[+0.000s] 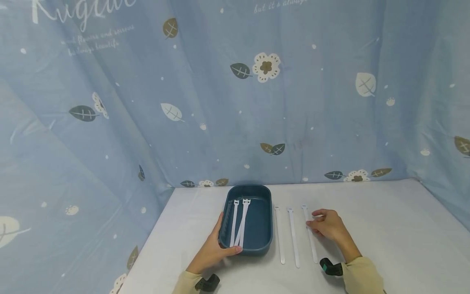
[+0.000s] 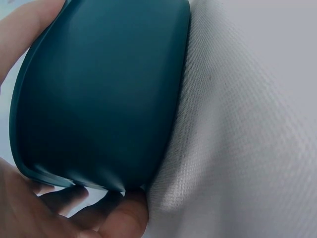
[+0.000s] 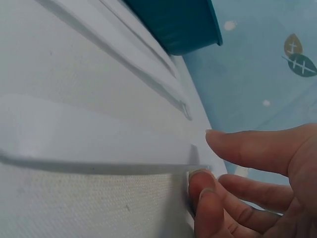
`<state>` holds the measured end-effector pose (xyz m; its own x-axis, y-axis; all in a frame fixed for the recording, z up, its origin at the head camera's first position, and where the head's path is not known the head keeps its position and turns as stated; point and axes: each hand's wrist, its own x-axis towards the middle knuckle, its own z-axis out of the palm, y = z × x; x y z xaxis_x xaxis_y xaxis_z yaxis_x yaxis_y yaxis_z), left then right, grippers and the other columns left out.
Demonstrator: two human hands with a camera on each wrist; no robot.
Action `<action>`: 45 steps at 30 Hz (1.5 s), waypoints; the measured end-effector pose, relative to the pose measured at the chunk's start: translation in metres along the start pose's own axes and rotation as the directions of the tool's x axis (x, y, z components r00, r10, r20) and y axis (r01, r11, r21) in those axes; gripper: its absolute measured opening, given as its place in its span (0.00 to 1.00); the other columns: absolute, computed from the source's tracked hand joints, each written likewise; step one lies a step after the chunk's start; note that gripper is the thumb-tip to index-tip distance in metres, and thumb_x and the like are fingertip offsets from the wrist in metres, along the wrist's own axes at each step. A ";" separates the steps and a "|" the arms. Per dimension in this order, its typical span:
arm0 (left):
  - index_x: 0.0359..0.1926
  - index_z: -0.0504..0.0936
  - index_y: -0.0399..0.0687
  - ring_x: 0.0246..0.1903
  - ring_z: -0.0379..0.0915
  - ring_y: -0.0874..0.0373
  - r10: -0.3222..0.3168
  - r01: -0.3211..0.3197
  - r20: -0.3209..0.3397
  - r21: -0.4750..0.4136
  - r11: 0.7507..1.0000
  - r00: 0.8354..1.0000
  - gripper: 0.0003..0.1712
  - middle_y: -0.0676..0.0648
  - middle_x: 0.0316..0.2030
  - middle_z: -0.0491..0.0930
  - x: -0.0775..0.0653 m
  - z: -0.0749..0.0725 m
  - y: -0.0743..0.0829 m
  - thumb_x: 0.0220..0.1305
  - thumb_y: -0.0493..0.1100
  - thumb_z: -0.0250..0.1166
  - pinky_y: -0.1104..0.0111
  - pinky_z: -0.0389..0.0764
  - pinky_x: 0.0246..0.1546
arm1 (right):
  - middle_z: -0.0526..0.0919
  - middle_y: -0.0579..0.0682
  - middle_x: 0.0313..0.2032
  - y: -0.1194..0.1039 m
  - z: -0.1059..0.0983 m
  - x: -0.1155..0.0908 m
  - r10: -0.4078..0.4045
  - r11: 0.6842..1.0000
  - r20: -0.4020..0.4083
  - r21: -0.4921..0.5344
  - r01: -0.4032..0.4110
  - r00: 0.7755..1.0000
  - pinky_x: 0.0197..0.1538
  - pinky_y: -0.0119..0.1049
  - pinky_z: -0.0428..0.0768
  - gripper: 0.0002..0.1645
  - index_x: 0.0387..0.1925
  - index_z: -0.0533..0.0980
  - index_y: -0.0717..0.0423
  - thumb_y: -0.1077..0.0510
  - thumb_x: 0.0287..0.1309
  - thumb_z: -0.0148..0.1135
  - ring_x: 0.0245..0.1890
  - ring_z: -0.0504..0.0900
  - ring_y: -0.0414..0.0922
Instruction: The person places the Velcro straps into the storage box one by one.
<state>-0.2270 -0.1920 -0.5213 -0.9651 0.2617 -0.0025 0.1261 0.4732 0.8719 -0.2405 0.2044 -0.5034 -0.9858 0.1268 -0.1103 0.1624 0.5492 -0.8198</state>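
A dark teal rectangular bin stands on the table, with several white cable straps with slotted heads lying in it. My left hand grips its near left corner, thumb over the near rim and fingers along the side wall. Three more straps lie in a row to the right of the bin: one closest to it, one in the middle and one at the right. At the rightmost strap is my right hand, fingertips right at the strap's edge. Its thumb and fingers stand apart in the right wrist view.
White cloth covers the table. A blue patterned curtain hangs behind it and along the sides. Dark devices are strapped at the left wrist and right wrist, beside beige sleeves.
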 end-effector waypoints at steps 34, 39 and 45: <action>0.85 0.35 0.58 0.81 0.45 0.38 0.023 -0.023 0.025 -0.029 0.999 0.999 0.74 0.44 0.84 0.42 -0.001 0.000 -0.001 0.53 0.51 0.82 0.36 0.57 0.75 | 0.87 0.53 0.29 0.001 0.004 -0.003 0.021 1.000 0.016 0.004 -0.021 1.000 0.27 0.36 0.79 0.27 0.55 0.76 0.74 0.64 0.57 0.72 0.25 0.80 0.43; 0.85 0.35 0.60 0.81 0.46 0.38 0.022 -0.021 0.021 -0.031 0.999 1.000 0.74 0.44 0.84 0.42 -0.001 -0.001 -0.001 0.52 0.51 0.82 0.37 0.58 0.75 | 0.86 0.54 0.31 0.000 0.003 -0.003 0.026 0.999 0.035 0.044 -0.028 0.999 0.27 0.36 0.80 0.23 0.53 0.78 0.73 0.64 0.59 0.71 0.26 0.81 0.43; 0.85 0.35 0.61 0.81 0.46 0.39 0.027 -0.026 0.025 -0.047 0.999 0.999 0.74 0.44 0.84 0.42 -0.001 -0.003 -0.001 0.53 0.49 0.81 0.39 0.58 0.75 | 0.85 0.54 0.33 -0.001 0.001 -0.003 0.044 0.995 0.070 0.081 -0.050 0.997 0.29 0.36 0.82 0.19 0.51 0.79 0.72 0.64 0.61 0.70 0.28 0.82 0.43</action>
<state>-0.2266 -0.1951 -0.5210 -0.9553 0.2956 0.0084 0.1397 0.4263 0.8937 -0.2379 0.2027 -0.5029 -0.9782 0.0926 -0.1860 0.2075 0.4731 -0.8562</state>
